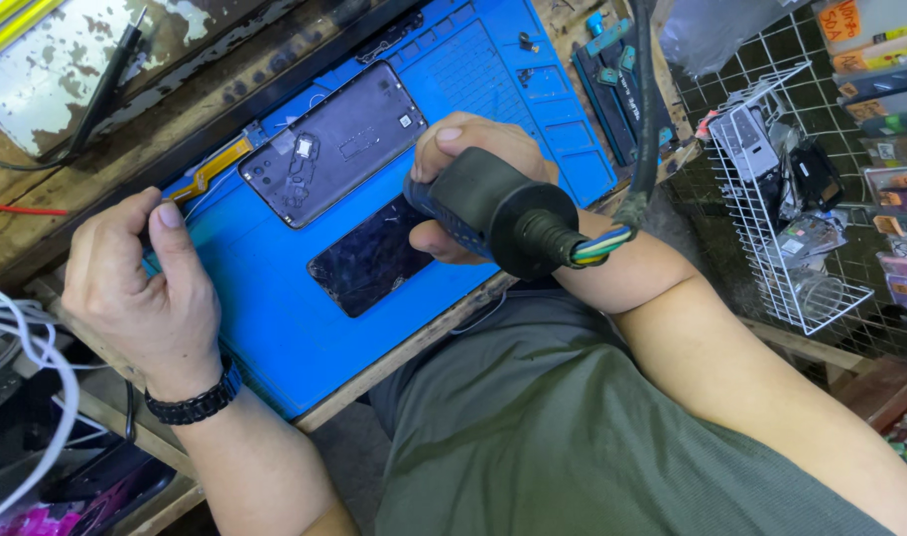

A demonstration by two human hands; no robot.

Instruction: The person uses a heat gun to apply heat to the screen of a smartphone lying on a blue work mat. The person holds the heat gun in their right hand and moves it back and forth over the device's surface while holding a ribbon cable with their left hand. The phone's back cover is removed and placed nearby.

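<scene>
My right hand (463,159) grips the thick black handle of a hot-air tool (493,208), whose cable with coloured wires runs off to the upper right. The tool points down at a dark cracked phone screen (369,258) lying on the blue work mat (275,328). Above the screen lies an opened phone frame (334,144), inside up. My left hand (141,288) rests at the mat's left edge, fingers pinched on something thin near an orange flex strip (210,174); what it pinches is too small to tell.
A white wire rack (781,208) with phones and parts stands at the right. Small tools (612,69) lie at the mat's top right. White cables (17,347) loop at the left. A worn wooden bench edge (404,347) runs under the mat.
</scene>
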